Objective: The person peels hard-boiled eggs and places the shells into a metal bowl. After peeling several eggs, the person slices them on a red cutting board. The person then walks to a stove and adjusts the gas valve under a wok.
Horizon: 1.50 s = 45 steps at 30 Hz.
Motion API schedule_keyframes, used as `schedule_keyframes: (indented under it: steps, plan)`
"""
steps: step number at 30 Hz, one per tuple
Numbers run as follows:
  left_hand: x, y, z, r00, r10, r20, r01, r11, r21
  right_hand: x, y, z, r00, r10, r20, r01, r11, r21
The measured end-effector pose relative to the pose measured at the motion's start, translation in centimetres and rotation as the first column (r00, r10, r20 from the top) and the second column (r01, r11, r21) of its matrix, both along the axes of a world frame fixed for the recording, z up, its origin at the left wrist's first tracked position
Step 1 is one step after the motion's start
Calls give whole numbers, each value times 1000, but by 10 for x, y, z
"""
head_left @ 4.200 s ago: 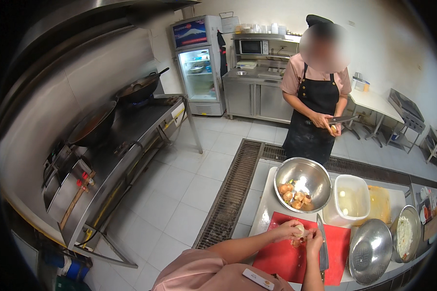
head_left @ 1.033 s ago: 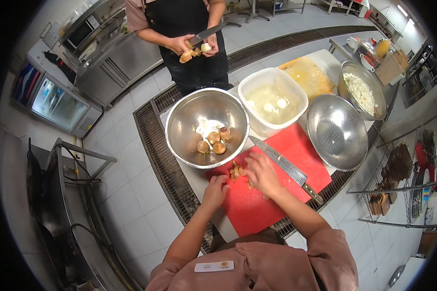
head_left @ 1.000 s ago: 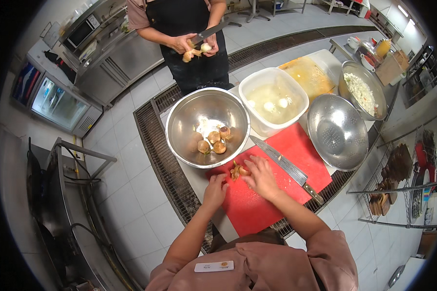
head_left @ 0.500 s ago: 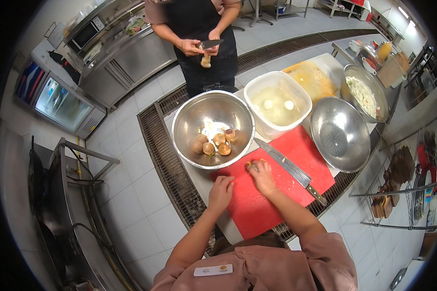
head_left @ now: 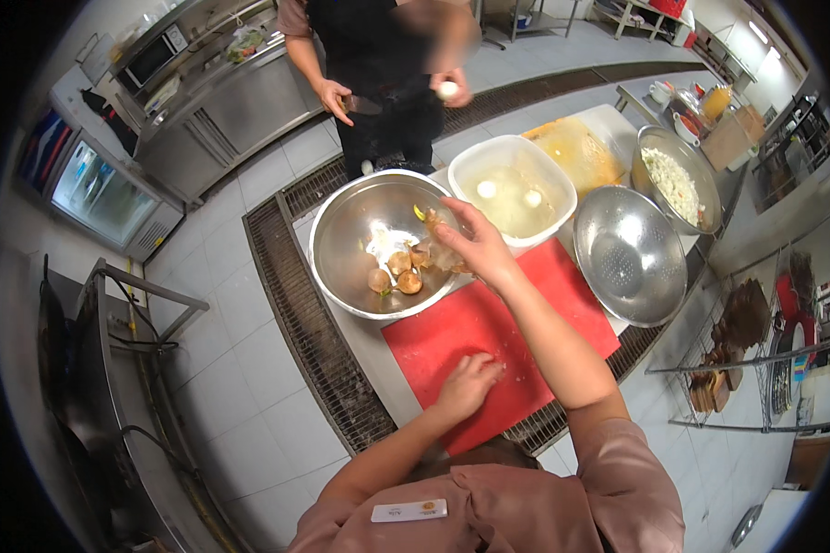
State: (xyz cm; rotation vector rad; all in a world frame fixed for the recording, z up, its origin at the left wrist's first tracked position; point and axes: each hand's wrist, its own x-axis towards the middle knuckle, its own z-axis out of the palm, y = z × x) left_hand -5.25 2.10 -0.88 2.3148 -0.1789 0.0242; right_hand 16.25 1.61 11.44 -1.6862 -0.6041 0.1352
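My right hand [head_left: 481, 241] is over the near right rim of the steel bowl [head_left: 327, 276], its fingers closed on brown, papery onion skins [head_left: 450, 258]. A yellow-green sprout sticks out at the fingertips. Inside the bowl lie several unpeeled brown onions [head_left: 409, 283]. My left hand [head_left: 468, 387] rests on the red cutting board [head_left: 549, 355], fingers loosely bent and pointing right, with small pale scraps by the tips. The large knife does not show; my right forearm covers part of the board.
A white tub [head_left: 563, 207] holds cloudy water and pale round pieces. To its right stand a steel colander [head_left: 632, 263] and a bowl of chopped white pieces [head_left: 678, 184]. Across the table a co-worker holds a knife [head_left: 361, 106] and a peeled white onion [head_left: 447, 90].
My right hand has lifted off the board to the bowl with onion skins. My left hand has moved nearer and right on the board. The co-worker's hands have moved apart.
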Motion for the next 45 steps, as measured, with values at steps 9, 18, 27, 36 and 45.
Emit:
schedule_keyframes:
  steps: [9,18,27,36,45]
  plan:
    - [9,-18,-24,995,-94,-42,99,985,142,-1,-20,-10,900,-4,-436,87,981,172]
    - [12,48,61,988,131,77,-127,990,-57,3,54,-44,976,33,-217,-69,985,-157]
    - [80,189,94,786,572,235,-608,785,123,4,120,-93,858,514,16,-225,404,-887]
    - [83,177,50,849,497,180,-487,868,-97,2,113,-123,934,278,222,-52,725,-687]
    - [68,145,83,833,544,99,-438,759,-481,-25,42,-36,932,234,-278,-263,962,-69]
